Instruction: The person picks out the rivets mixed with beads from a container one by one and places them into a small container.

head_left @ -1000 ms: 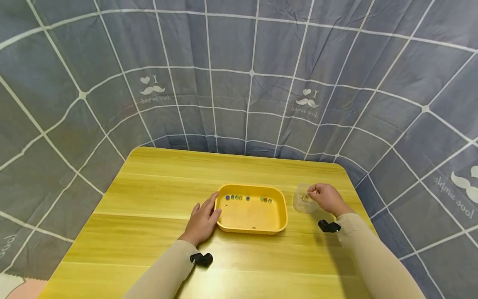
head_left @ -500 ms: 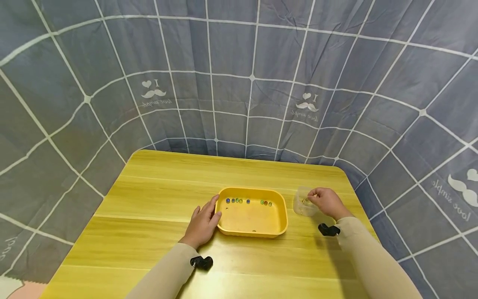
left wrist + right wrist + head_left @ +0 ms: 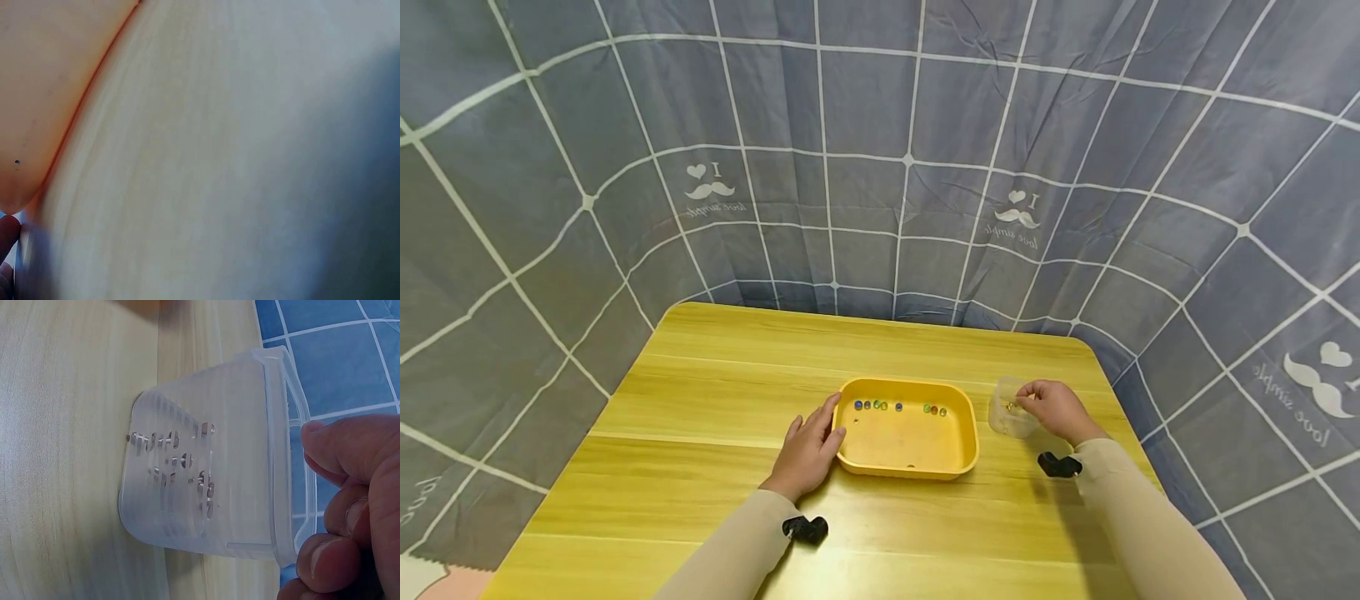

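In the head view, my left hand (image 3: 805,454) rests against the left wall of a yellow plastic tray (image 3: 910,473), fingers along its rim. A row of glass marbles (image 3: 876,405), blue, green and amber, lies along the tray's back side. To the tray's right stands a clear plastic container (image 3: 219,525) with several small shiny gold pieces (image 3: 184,461) in its bottom. My right hand (image 3: 350,506) is at the container's open top, thumb and fingers bent, tips right at the rim. I cannot tell whether anything is between its fingertips.
The tray and container stand on a wooden table (image 3: 700,383) with yellow grain. Inside the tray, one tiny piece (image 3: 856,421) lies near the left and a dark spot (image 3: 911,466) shows at the front wall. A grey checked curtain (image 3: 865,192) hangs around the table's back and sides.
The head view has shifted slightly, so the table sits a little lower in it. My right hand stays over the container with only slight finger movement; my left hand keeps its place at the tray.
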The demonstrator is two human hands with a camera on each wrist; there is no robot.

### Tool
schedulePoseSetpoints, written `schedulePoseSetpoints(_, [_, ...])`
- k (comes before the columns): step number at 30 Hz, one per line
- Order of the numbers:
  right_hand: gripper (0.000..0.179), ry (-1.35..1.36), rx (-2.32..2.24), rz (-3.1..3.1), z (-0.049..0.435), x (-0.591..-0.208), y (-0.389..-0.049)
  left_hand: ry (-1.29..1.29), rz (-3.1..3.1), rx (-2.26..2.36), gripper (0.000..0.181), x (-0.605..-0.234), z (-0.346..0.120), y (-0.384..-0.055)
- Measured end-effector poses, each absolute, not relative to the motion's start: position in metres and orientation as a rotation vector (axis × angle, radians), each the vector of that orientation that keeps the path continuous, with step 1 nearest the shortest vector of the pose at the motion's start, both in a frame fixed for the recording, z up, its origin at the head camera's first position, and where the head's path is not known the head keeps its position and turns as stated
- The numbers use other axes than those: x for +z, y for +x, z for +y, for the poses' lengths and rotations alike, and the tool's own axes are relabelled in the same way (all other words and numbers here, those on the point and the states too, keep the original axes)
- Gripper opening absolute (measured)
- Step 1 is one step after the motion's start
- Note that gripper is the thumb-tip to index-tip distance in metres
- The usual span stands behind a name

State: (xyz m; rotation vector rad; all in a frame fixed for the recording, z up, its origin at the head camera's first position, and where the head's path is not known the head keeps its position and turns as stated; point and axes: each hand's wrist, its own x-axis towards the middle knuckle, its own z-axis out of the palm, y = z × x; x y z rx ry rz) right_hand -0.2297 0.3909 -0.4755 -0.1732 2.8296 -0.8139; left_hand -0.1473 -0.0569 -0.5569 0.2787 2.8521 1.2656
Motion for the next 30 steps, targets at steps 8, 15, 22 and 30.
schedulePoseSetpoints(8, [0.024,-0.164,-0.814,2.828,0.388,-0.475,-0.228,0.277,2.852,1.266,0.062,-0.557,-0.058,-0.147])
schedulePoseSetpoints(15, [0.026,-0.159,-0.806,2.833,0.386,-0.477,-0.227,0.280,2.850,1.279,0.061,-0.556,-0.058,-0.146])
schedulePoseSetpoints(22, [0.032,-0.164,-0.790,2.825,0.387,-0.476,-0.227,0.267,2.862,1.274,0.062,-0.558,-0.054,-0.142])
schedulePoseSetpoints(30, [0.035,-0.261,-0.812,2.830,0.372,-0.463,-0.223,0.268,2.900,1.291,0.061,-0.562,-0.049,-0.133])
